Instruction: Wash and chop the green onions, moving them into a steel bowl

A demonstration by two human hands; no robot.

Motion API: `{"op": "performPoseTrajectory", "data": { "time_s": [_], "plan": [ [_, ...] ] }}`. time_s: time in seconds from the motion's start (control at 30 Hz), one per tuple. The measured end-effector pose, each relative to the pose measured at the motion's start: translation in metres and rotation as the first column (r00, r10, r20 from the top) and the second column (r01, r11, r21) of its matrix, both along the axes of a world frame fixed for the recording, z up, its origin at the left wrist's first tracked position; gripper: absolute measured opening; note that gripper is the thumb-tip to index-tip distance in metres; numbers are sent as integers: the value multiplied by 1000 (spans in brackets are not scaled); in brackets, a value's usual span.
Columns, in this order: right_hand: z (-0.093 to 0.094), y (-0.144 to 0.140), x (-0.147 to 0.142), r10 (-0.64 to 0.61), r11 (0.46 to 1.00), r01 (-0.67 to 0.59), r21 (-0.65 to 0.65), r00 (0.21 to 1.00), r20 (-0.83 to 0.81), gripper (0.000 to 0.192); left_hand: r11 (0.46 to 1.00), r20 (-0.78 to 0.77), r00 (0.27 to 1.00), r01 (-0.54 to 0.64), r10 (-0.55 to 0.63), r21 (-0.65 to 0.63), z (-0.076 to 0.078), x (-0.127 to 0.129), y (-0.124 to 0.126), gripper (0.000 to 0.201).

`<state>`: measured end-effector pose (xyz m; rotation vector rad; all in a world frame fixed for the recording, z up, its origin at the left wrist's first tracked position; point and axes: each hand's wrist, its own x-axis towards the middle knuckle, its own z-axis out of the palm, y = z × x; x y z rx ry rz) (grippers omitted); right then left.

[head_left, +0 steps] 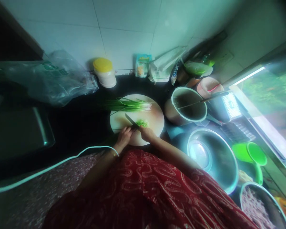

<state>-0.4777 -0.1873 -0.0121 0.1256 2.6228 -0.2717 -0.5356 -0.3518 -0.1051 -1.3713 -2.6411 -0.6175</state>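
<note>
Left hand [124,135] is closed around the handle of a knife [132,121], blade lying on the round cutting board [154,122]. Right hand [146,133], fingers curled, touches the chopped greens [142,123] just beside the blade. Uncut green onions [126,105] lie across the board's far side. Risk: fingertips close to the edge; a slip could nick them.

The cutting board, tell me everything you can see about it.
The cutting board is round, pale and looks wooden, lying flat on the dark counter. A bundle of green chives lies across its far side, tips overhanging the left edge. A small pile of chopped greens sits near its middle. The left hand holds a knife over it, and the right hand rests on it beside the pile.
</note>
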Motion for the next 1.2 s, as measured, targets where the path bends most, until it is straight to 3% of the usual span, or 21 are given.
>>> {"op": "performPoseTrajectory", "data": {
  "time_s": [0.17, 0.4, 0.6, 0.77, 1.0, 1.2],
  "plan": [
    [4, 20, 4, -5, 1000, 5, 8, 1000, -20, 38, 994, -4, 997, -82, 83, 70, -5, 10, 12, 33],
    [-1, 26, 10, 58, 998, -56, 39, 997, -54, 36, 972, -14, 974, -228, 227, -56, -6, 23, 23, 32],
    [3, 20, 21, 86, 996, -85, 20, 992, -94, 37, 969, -36, 973, -229, 227, -93, -6, 17, 21, 30],
    [11, 7, 29, 47, 997, -41, 68, 995, -87, 38, 984, 5, 986, -165, 165, -64, -13, 10, 21, 26],
    [16, -3, 22, -7, 993, 6, 114, 1000, 9, 39, 990, 72, 988, -137, 139, -30, -12, 12, 19, 31],
    [7, -8, 10, 12, 994, -14, 111, 1000, 19, 41, 994, 66, 991, -113, 113, -5, -9, 13, 20, 30]
  ]
}}
